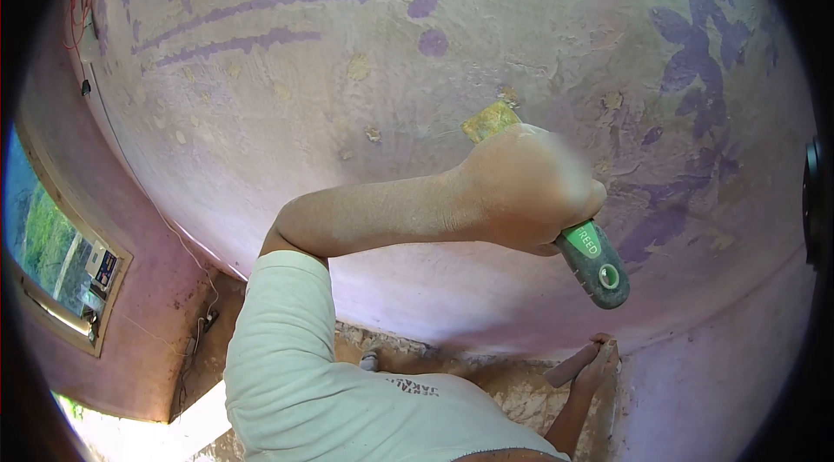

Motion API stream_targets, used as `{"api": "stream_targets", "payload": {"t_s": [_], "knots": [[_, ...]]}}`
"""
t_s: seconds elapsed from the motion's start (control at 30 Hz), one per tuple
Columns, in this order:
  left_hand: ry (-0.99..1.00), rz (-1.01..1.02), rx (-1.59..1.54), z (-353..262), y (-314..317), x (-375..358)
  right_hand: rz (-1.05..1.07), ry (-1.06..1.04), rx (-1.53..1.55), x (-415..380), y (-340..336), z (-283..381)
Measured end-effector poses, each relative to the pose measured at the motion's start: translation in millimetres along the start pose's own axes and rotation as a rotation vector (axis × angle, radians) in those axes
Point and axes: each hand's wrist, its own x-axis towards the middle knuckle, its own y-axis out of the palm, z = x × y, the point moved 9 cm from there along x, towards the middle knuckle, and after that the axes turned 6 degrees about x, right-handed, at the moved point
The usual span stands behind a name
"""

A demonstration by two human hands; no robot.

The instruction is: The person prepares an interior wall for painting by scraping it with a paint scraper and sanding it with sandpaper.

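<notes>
My left hand [534, 188] is closed around the handle of a putty knife [592, 264], which is green and black with a hole at its butt end. The short blade, smeared yellowish, sticks out above the fist and lies at or close to the wall [347, 132]. Beside its tip is a small rough brown patch [508, 97]. Low on the right, my right hand [598, 365] is closed on a brown, flat-looking thing [569, 370] whose kind I cannot make out. Most of its fingers are too small to see clearly.
The wall has pale filler over purple paint, with purple leaf shapes [695, 53]. On the left are a window [65, 236] with things on its sill and a cable [139, 184] running down. A dirty floor [512, 388] shows below. A dark round object [812, 201] stands at the right edge.
</notes>
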Motion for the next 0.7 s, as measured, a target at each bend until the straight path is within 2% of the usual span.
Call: {"api": "stream_targets", "payload": {"t_s": [0.37, 0.5, 0.7], "knots": [[0.004, -0.018, 0.005, -2.2, 11.4, 0.3, 0.022, 0.009, 0.001, -3.0, -6.3, -4.0], [0.022, 0.044, -0.002, -8.9, 13.3, 5.5, 0.012, -0.014, -0.013, -1.7, -6.2, 1.3], [-0.038, 0.028, 0.019, 4.4, 11.6, 7.2, 0.0, -0.025, -0.039, -5.4, -12.7, 3.7]]}}
